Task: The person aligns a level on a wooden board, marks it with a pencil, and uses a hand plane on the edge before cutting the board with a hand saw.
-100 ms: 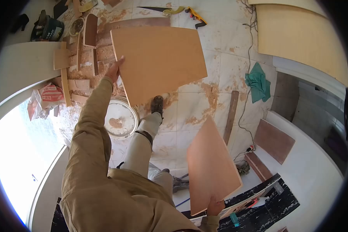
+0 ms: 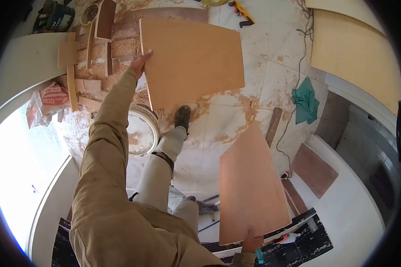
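My left hand [image 2: 140,63] grips the left edge of a tan wooden board [image 2: 191,60] held out flat above the floor at the end of my outstretched arm. My right hand [image 2: 252,242] holds the bottom edge of a second, reddish-tan board [image 2: 250,184], which stands tilted in front of me at the lower right. My leg and shoe [image 2: 182,116] show between the two boards, stepping on the tiled floor.
A white bucket [image 2: 140,131] stands by my foot. Wood offcuts and sawdust [image 2: 98,58] litter the upper left. A green cloth [image 2: 305,104], a cable and a plank lie on the right. Large panels [image 2: 356,53] lean at upper right. Tools [image 2: 243,13] lie at the top.
Both boards have shifted slightly right in view. The right board has risen and now covers more of the floor; the left board sits a little higher.
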### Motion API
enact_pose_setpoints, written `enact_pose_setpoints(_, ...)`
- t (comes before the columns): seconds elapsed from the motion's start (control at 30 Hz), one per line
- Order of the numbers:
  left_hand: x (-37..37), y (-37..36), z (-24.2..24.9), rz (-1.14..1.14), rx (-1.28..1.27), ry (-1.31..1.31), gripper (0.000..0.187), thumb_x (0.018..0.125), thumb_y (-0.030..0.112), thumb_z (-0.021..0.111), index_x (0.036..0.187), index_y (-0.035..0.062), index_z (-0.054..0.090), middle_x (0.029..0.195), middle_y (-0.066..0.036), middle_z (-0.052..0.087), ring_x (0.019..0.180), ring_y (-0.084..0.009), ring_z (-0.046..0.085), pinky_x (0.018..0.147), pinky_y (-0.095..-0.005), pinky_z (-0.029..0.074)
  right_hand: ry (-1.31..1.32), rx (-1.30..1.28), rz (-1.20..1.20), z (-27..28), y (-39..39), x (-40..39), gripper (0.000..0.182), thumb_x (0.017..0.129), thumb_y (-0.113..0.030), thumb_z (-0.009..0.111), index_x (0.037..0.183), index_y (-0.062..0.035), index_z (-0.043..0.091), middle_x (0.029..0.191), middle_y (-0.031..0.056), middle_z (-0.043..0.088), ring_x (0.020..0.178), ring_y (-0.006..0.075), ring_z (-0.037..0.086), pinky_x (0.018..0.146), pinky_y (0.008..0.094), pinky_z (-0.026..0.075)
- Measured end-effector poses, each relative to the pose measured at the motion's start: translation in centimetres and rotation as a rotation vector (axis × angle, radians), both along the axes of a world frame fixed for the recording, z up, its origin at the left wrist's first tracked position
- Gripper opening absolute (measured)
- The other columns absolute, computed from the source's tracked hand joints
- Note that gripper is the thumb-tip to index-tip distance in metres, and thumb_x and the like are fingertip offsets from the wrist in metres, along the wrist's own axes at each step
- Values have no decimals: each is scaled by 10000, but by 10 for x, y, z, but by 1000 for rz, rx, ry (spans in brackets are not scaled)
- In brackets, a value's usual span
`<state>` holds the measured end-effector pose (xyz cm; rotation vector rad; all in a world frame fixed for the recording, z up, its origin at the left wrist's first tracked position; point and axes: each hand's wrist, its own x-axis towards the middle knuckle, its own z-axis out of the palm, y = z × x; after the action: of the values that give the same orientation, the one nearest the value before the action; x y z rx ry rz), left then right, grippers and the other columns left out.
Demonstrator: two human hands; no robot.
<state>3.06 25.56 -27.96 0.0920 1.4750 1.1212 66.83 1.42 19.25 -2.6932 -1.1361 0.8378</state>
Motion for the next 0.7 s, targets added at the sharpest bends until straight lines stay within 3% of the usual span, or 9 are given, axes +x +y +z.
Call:
enact_pose_setpoints(0.07,-28,18,-105,-60,4,62,635,929,466,752,1319,-19,625,1177,-119,726,1024,-208,713,875,-376,570,-40,-22,4,-17,51,-4,321,954,-133,686,1148,122,664,1067,138,735,915,198,688,802,352,563)
enact_pose_setpoints(0.17,-39,28,-111,-5,-32,102,557,974,420,708,1349,20,609,1284,-143,682,1178,-233,662,971,-363,546,-15,26,-15,-32,114,-20,369,956,-158,695,1173,134,634,1051,149,721,902,210,685,780,347,564)
enact_pose_setpoints(0.27,-75,24,-206,-125,-277,491,464,975,371,697,1312,54,659,1238,-152,700,1160,-236,667,965,-387,538,9,118,-69,-53,169,-55,401,954,-178,701,1182,140,611,1014,150,702,865,202,676,717,338,559)
enact_pose_setpoints(0.37,-72,29,-229,-219,-382,913,522,954,377,691,1336,25,635,1230,-185,710,1146,-258,679,970,-388,533,32,-45,-30,-48,211,-65,437,942,-210,717,1184,134,598,1020,156,686,803,186,661,647,324,543)
enact_pose_setpoints(0.47,-48,21,-222,-201,-280,1179,581,934,383,685,1361,-4,612,1222,-217,719,1132,-280,690,976,-390,529,-155,52,134,-43,233,-84,448,923,-237,730,1160,124,613,996,151,675,813,180,656,655,311,532)
enact_pose_setpoints(0.57,24,-1,-133,-187,-106,595,574,981,397,641,1391,-3,592,1258,-223,703,1166,-293,675,1015,-386,506,-29,-128,154,-4,271,-133,479,899,-248,744,1173,121,609,1037,167,669,881,197,655,742,335,539)
enact_pose_setpoints(0.63,78,-35,-137,-232,66,425,601,1041,442,565,1442,-5,546,1333,-223,666,1245,-303,632,1071,-380,467,115,-15,253,15,287,-148,503,844,-232,748,1171,125,608,1064,188,673,934,237,659,808,371,535)
enact_pose_setpoints(0.7,129,-62,-83,-105,106,249,639,1065,502,505,1442,-12,549,1384,-181,647,1313,-291,584,1108,-377,432,222,22,325,45,305,-153,489,798,-184,748,1146,134,616,1035,199,683,907,255,672,809,382,535)
